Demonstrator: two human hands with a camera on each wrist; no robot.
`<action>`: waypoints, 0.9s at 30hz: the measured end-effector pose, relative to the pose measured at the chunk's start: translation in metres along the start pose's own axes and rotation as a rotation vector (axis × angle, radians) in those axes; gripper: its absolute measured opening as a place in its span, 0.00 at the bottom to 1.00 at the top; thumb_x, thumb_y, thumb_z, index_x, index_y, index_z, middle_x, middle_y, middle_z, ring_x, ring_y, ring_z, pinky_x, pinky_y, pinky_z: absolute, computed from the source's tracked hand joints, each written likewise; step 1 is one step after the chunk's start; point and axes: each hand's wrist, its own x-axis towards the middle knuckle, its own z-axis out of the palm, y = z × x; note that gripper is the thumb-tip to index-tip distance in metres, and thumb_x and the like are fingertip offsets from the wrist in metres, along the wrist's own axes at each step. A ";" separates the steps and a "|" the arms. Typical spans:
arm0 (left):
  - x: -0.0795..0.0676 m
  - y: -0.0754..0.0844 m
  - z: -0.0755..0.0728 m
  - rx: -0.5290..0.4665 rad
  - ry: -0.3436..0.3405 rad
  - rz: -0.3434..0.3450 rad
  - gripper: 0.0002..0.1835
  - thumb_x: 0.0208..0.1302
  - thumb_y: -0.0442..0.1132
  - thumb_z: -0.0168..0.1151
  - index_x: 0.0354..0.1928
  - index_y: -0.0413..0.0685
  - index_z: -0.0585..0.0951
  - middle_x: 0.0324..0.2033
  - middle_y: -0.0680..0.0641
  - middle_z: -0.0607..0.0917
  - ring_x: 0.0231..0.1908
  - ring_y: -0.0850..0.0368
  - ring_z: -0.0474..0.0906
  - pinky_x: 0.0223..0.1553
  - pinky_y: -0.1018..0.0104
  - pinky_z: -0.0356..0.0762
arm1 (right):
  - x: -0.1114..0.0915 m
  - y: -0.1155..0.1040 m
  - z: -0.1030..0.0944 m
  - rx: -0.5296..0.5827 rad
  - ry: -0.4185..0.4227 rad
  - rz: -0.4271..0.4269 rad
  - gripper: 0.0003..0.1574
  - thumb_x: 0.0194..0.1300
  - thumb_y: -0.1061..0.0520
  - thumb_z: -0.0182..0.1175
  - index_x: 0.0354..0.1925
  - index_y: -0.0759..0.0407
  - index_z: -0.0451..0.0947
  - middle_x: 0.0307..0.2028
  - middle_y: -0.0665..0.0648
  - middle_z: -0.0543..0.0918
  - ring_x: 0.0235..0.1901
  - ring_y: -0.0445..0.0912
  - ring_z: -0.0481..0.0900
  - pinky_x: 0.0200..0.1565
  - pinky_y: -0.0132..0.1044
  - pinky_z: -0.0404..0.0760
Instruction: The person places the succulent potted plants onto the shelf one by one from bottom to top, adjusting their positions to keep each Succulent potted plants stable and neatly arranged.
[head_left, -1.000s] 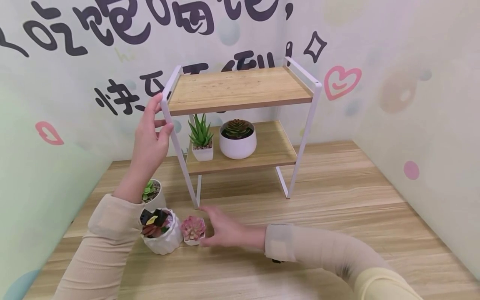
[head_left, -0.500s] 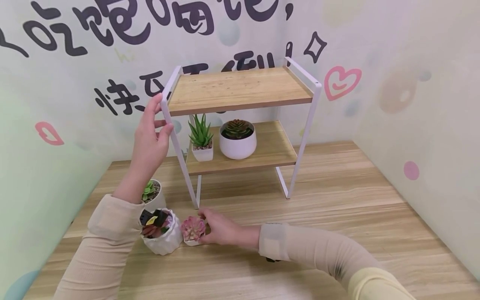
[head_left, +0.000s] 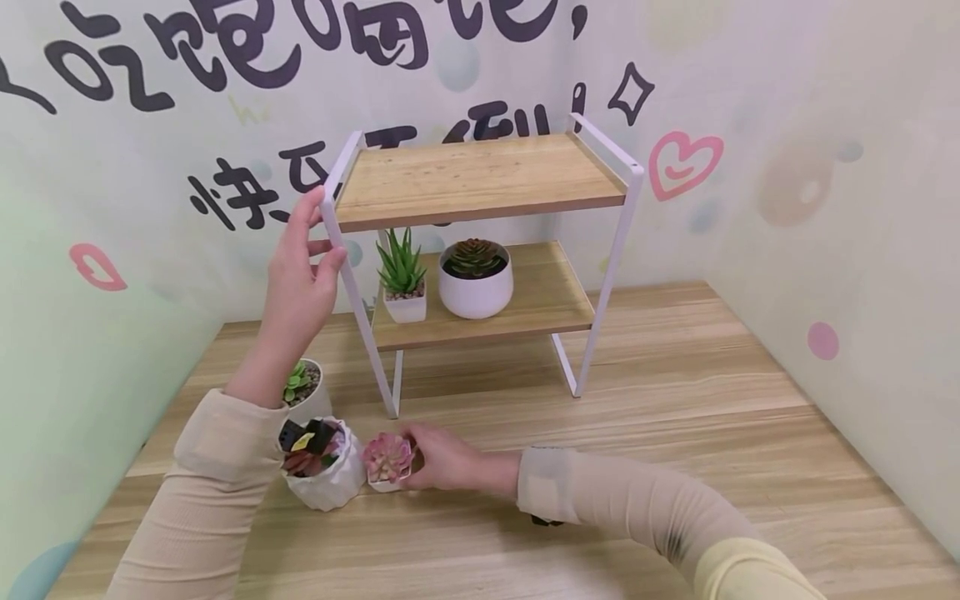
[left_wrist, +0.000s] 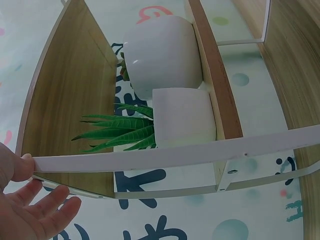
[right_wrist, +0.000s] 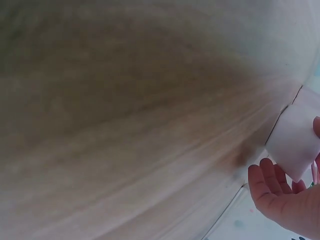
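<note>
My left hand holds the left upright of a two-tier shelf rack near its top. In the left wrist view the thumb lies on the white metal bar, with the other fingers loosely bent beside it. Low on the table, my right hand grips a small pink succulent in a white pot, thumb and fingers at its sides. That pot appears at the right edge of the right wrist view, partly hidden by the hand.
A spiky green plant and a dark succulent in a round white bowl stand on the lower shelf. Left of the pink one sit a textured white pot and a green succulent pot. Printed walls enclose the wooden table.
My right hand has closed in from the right, its fingers drawing around the pink succulent's pot. The plant has shifted very slightly. The left hand and rack stay put.
</note>
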 end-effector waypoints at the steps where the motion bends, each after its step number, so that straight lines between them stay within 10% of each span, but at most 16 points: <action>1: 0.000 0.000 0.000 0.000 -0.001 0.000 0.32 0.64 0.26 0.48 0.67 0.59 0.57 0.61 0.43 0.68 0.45 0.44 0.75 0.45 0.49 0.76 | 0.000 0.000 0.000 0.012 0.001 0.003 0.33 0.46 0.54 0.71 0.50 0.60 0.70 0.41 0.51 0.78 0.40 0.38 0.74 0.43 0.24 0.73; 27: 0.001 -0.001 0.000 0.001 -0.001 0.004 0.32 0.63 0.26 0.49 0.67 0.56 0.58 0.59 0.41 0.69 0.44 0.44 0.76 0.44 0.48 0.77 | -0.023 0.030 -0.061 0.346 0.177 0.030 0.35 0.41 0.67 0.69 0.49 0.72 0.67 0.40 0.63 0.78 0.39 0.54 0.78 0.41 0.35 0.81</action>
